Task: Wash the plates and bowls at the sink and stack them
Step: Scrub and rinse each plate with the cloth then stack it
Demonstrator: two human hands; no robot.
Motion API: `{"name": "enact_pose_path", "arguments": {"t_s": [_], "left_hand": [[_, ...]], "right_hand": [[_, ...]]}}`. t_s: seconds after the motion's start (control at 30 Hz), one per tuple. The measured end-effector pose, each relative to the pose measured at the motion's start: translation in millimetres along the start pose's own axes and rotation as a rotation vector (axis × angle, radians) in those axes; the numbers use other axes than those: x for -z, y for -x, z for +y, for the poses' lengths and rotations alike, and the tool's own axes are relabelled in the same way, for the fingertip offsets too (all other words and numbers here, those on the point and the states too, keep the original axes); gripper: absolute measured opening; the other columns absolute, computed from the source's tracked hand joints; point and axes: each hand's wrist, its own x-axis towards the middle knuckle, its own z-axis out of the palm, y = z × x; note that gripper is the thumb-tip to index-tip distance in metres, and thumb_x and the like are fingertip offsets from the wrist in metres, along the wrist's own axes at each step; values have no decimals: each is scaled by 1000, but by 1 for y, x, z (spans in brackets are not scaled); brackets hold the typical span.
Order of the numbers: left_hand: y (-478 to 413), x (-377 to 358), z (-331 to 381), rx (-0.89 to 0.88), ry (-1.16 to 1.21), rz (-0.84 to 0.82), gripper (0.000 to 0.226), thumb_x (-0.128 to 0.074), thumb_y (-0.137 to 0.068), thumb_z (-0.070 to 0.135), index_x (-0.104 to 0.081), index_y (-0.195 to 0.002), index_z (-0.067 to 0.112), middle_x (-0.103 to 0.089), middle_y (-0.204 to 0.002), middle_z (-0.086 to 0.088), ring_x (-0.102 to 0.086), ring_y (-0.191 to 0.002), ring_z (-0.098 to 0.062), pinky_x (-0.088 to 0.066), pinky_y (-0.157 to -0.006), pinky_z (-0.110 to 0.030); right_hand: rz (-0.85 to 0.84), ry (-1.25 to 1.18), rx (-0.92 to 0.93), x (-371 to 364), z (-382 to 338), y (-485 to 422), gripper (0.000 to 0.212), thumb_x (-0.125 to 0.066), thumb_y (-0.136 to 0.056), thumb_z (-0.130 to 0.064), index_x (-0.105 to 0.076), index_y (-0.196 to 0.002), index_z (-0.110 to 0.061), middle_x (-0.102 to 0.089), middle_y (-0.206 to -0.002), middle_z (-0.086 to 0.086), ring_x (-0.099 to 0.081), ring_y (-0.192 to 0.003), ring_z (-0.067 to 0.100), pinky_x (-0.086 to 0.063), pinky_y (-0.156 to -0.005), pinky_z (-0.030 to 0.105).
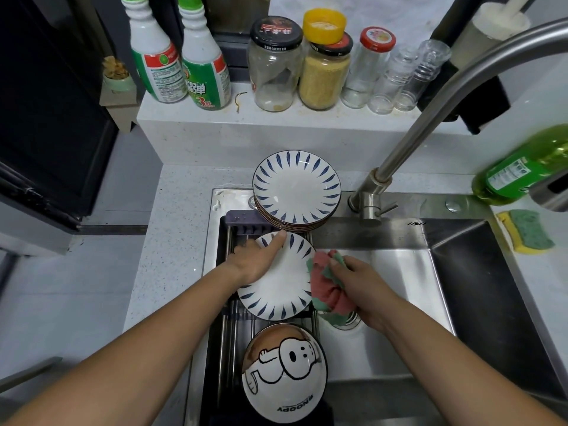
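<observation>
along the ledge (215, 127) at far left, noted two green-and-white cleaner bottles (156, 56) upright, side by side. below them, across the left part of the sink (399, 287), found a bar rack (228, 321) bearing the crockery. gripped a blue-leaf plate (276, 290) by its left rim with the left hand (255, 259), thumb stretched over the face toward the far edge, other fingers hidden beneath. held it face up over the rack, between a stack of matching plates (296, 187) at the far end and a cartoon-dog bowl (284, 373) turned upside down at the near end; could not judge contact with the bars. clutched a bunched red-and-green cloth (327, 287) in the right hand (359, 284), fingers curled round it, cloth touching the plate's right rim above the steel basin. farther right, saw the tap (430, 124) arching overhead, then a green detergent bottle (522, 167) on the worktop (547, 272) and a yellow-green sponge (527, 232) just beside it.
</observation>
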Motion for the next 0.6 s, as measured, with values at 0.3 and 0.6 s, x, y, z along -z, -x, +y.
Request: {"name": "enact_pose_path", "arguments": {"t_s": [0.3,0.6], "left_hand": [[21,13,19,-74,-89,38,88,-15,-94,82,-32,-161,26,-28,-168,-11,-12,-157,-32,-13,-124,-47],[39,17,23,-117,-80,22,92,-21,-90,88,-32,-161,31,-27,-169,-7,-16,-156,-33,-14,-124,-47]], "right_hand": [[-30,26,-7,5,-16,-1,22,-51,-103,-33,-67,-109,-18,-72,-100,9,-70,-86,21,-58,-81,38],[-35,-66,-65,18,-21,7,24,-52,-103,-25,-67,-113,-10,-68,-81,6,-64,-55,11,-50,-47,23]]}}
